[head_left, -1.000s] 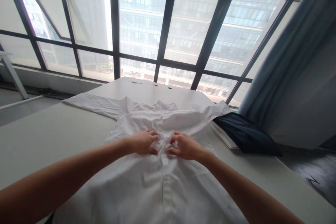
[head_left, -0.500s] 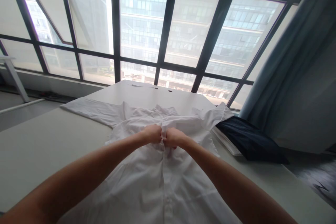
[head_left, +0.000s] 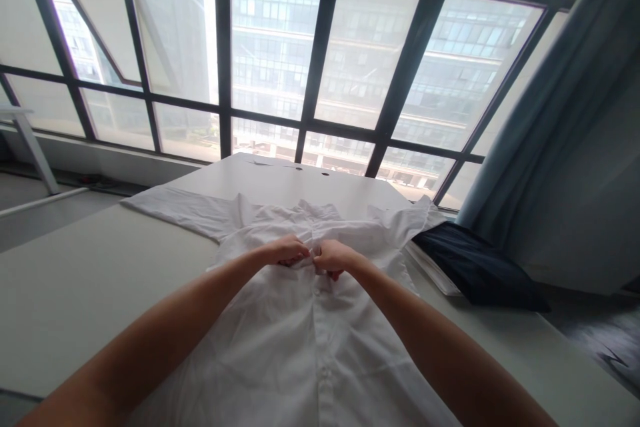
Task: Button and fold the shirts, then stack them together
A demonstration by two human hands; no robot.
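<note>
A white button-up shirt lies front up on the table, its collar toward the window and its sleeves spread to both sides. Over the upper chest, my left hand pinches one edge of the front opening. Close beside it, my right hand has its fingers closed on the other edge of the placket. The fingertips of both hands nearly meet at the centre line; whether a button is between them is hidden. Below my hands, several small buttons run down the placket.
The white table stretches out on both sides of the shirt. At the right, dark folded cloth lies on white folded material. Large windows with black frames stand behind the table, and a blue-grey curtain hangs at the right.
My left hand has turned and shifted slightly left, its fingers now stretched toward the placket instead of curled in. The right hand stays nearly in place. More buttons show on the placket below.
</note>
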